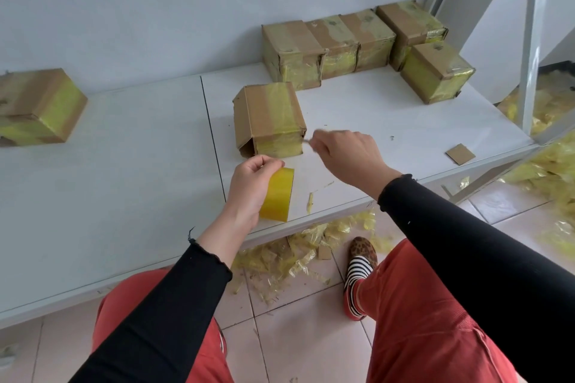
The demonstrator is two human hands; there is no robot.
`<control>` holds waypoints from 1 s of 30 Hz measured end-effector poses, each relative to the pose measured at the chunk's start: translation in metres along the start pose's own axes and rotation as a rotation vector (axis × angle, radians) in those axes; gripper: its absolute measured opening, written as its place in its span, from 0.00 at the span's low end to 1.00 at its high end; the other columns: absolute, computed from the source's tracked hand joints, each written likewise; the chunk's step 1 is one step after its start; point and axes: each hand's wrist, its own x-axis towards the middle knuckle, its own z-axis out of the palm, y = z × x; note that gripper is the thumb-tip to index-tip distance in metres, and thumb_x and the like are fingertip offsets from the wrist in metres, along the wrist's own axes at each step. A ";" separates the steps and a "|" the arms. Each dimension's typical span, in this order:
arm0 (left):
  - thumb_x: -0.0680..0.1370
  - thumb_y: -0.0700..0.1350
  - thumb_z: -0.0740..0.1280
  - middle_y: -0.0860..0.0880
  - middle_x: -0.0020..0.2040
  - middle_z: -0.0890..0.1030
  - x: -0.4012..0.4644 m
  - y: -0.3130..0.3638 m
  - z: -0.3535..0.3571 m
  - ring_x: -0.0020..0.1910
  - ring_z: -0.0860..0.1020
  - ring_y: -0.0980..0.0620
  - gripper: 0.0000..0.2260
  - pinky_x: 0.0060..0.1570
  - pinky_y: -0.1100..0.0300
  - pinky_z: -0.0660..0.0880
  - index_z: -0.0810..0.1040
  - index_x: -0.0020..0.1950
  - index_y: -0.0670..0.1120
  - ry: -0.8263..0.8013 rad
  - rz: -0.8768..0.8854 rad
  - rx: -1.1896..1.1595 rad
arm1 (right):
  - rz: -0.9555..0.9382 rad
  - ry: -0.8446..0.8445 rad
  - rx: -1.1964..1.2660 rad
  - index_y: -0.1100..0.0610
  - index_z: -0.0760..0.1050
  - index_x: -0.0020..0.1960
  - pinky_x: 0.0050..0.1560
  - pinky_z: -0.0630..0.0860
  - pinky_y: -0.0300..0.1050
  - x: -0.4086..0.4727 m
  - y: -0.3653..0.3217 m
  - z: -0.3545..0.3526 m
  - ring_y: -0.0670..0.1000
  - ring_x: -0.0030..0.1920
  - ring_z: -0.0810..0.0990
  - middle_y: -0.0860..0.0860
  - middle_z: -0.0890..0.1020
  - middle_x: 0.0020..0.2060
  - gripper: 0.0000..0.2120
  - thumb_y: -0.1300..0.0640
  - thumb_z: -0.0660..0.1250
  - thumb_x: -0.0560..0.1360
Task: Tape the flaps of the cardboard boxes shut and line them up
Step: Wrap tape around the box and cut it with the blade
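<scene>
On the white table (124, 165), five taped boxes (357, 40) already sit lined up far right; your left hand (252, 186) grips the yellow tape roll (278, 196), your right hand (348, 155) pinches something small beside the near box (269, 118), whose left flap looks open; another box (37, 106) waits far left

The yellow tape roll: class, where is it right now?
In the head view, the yellow tape roll is gripped by the left hand, just in front of the nearest cardboard box.

head view, looking down, table (124, 165) near
</scene>
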 end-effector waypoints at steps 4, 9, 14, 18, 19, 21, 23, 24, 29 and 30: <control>0.77 0.46 0.74 0.49 0.40 0.85 0.001 0.007 -0.005 0.42 0.81 0.50 0.06 0.47 0.54 0.74 0.86 0.45 0.45 -0.034 -0.023 0.034 | -0.120 0.070 0.185 0.46 0.65 0.72 0.35 0.71 0.49 0.006 -0.018 -0.009 0.53 0.41 0.79 0.48 0.80 0.54 0.15 0.48 0.53 0.86; 0.76 0.45 0.74 0.44 0.47 0.87 -0.005 0.014 -0.020 0.46 0.83 0.45 0.05 0.48 0.54 0.76 0.87 0.45 0.44 -0.207 -0.059 0.314 | -0.050 -0.118 0.111 0.46 0.63 0.77 0.40 0.74 0.51 0.013 -0.028 -0.007 0.59 0.45 0.80 0.51 0.77 0.57 0.23 0.61 0.54 0.84; 0.81 0.43 0.70 0.55 0.48 0.87 -0.028 0.019 -0.026 0.46 0.82 0.58 0.04 0.47 0.66 0.73 0.85 0.51 0.47 -0.249 0.214 0.248 | -0.037 -0.097 0.566 0.53 0.66 0.79 0.47 0.70 0.48 0.005 -0.016 -0.017 0.54 0.49 0.77 0.50 0.77 0.51 0.22 0.59 0.54 0.86; 0.83 0.41 0.68 0.55 0.43 0.84 -0.037 0.024 -0.028 0.40 0.78 0.58 0.04 0.41 0.68 0.73 0.84 0.53 0.47 -0.320 0.324 0.226 | 0.069 0.027 0.903 0.52 0.79 0.63 0.40 0.72 0.45 -0.018 -0.012 -0.024 0.48 0.36 0.74 0.46 0.86 0.45 0.13 0.60 0.59 0.85; 0.83 0.42 0.68 0.55 0.43 0.83 -0.039 0.025 -0.027 0.40 0.78 0.58 0.04 0.41 0.67 0.73 0.84 0.53 0.48 -0.329 0.337 0.243 | 0.092 0.022 0.961 0.52 0.80 0.59 0.39 0.70 0.45 -0.023 -0.013 -0.025 0.48 0.35 0.72 0.47 0.86 0.45 0.10 0.56 0.60 0.85; 0.83 0.43 0.69 0.53 0.44 0.85 -0.040 0.027 -0.023 0.42 0.80 0.56 0.04 0.43 0.65 0.74 0.84 0.53 0.50 -0.344 0.350 0.248 | 0.120 -0.074 1.110 0.45 0.80 0.55 0.37 0.67 0.43 -0.031 -0.017 -0.030 0.47 0.35 0.69 0.46 0.84 0.45 0.14 0.43 0.57 0.85; 0.82 0.42 0.69 0.47 0.48 0.86 -0.041 0.028 -0.017 0.46 0.82 0.47 0.05 0.48 0.59 0.76 0.84 0.53 0.50 -0.346 0.353 0.238 | 0.092 -0.204 1.177 0.35 0.80 0.52 0.37 0.66 0.38 -0.039 -0.021 -0.035 0.46 0.38 0.70 0.40 0.80 0.42 0.19 0.33 0.51 0.83; 0.82 0.41 0.69 0.44 0.49 0.85 -0.041 0.029 -0.014 0.48 0.82 0.43 0.05 0.50 0.55 0.75 0.84 0.53 0.50 -0.342 0.355 0.236 | 0.043 -0.223 1.161 0.35 0.80 0.52 0.37 0.67 0.35 -0.042 -0.024 -0.035 0.43 0.37 0.71 0.36 0.79 0.39 0.19 0.32 0.52 0.82; 0.82 0.45 0.70 0.44 0.50 0.86 -0.040 0.028 -0.007 0.47 0.82 0.49 0.05 0.52 0.51 0.76 0.84 0.53 0.53 -0.348 0.341 0.233 | -0.065 -0.051 1.064 0.56 0.79 0.53 0.38 0.66 0.34 -0.041 -0.027 -0.026 0.41 0.33 0.69 0.38 0.75 0.34 0.06 0.57 0.63 0.84; 0.81 0.48 0.70 0.46 0.51 0.86 -0.040 0.028 -0.006 0.49 0.83 0.48 0.04 0.54 0.50 0.77 0.84 0.54 0.53 -0.358 0.317 0.231 | -0.046 -0.035 1.101 0.54 0.79 0.53 0.36 0.65 0.34 -0.042 -0.025 -0.025 0.42 0.31 0.66 0.38 0.73 0.32 0.07 0.60 0.62 0.85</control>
